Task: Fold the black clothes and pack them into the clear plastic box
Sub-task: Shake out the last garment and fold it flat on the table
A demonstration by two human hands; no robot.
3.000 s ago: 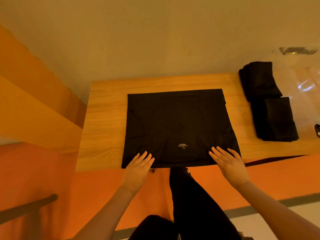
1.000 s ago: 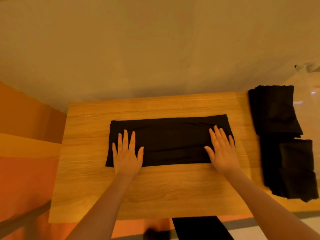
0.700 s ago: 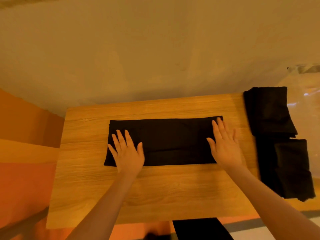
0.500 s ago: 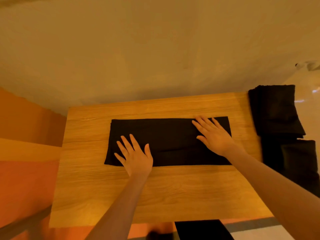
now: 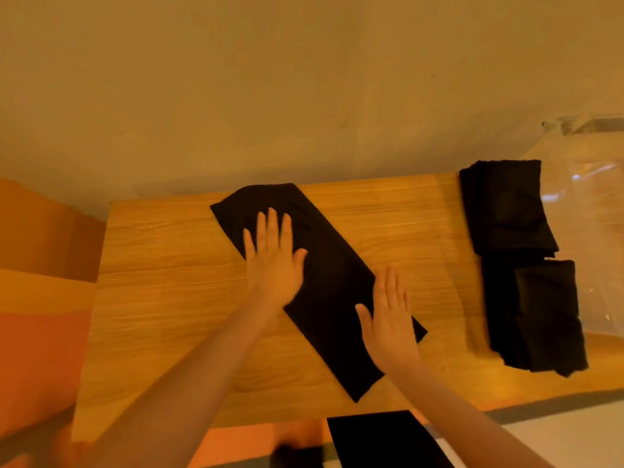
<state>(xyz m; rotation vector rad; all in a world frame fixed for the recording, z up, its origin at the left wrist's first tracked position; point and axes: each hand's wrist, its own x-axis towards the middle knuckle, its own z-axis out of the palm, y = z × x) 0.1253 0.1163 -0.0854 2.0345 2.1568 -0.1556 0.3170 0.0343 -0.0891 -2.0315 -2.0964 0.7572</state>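
Pressing flat left hand [image 5: 274, 265] and right hand [image 5: 390, 324] on the half-folded black garment [image 5: 324, 285], I saw two folded garments [image 5: 520, 265] still unpacked beside the clear plastic box [image 5: 587, 197].

Wooden table [image 5: 175, 298], beige wall [image 5: 304, 79]

Half a second ago our folded cloth [image 5: 317, 285] lay as a level band across the table; we have since swung it to a diagonal, far end up by our left hand [image 5: 274, 261], near end under our right hand [image 5: 388, 325]. Both palms have shifted with it, fingers straight and flat on the fabric, the right one drawn nearer us.
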